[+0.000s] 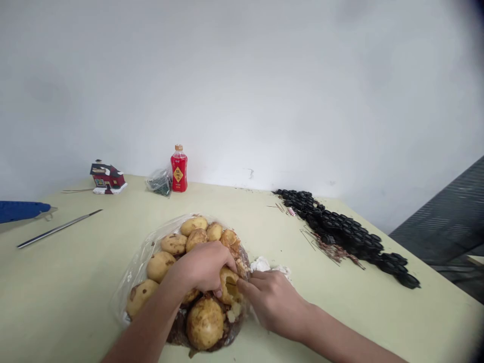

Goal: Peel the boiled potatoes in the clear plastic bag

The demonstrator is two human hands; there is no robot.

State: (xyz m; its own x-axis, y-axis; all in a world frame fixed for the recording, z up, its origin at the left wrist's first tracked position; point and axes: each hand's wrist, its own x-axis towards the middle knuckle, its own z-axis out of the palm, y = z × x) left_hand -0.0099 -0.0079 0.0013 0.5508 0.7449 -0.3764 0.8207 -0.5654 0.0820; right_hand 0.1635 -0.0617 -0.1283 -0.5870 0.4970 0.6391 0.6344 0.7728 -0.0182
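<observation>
Holding hollow shell (224, 285), 酸梅汤 bottle (179, 170) beyond

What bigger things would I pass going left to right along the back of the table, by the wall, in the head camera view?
Toy house, small clear bag, red bottle, pile of black plastic pieces.

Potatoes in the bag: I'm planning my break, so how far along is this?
Already made: a deep hollow in the opened potato, with pale bits below. In hand: that one, left hand around it, right hand at its opening. Apparently left: others like the front potato, showing no hollow.
</observation>
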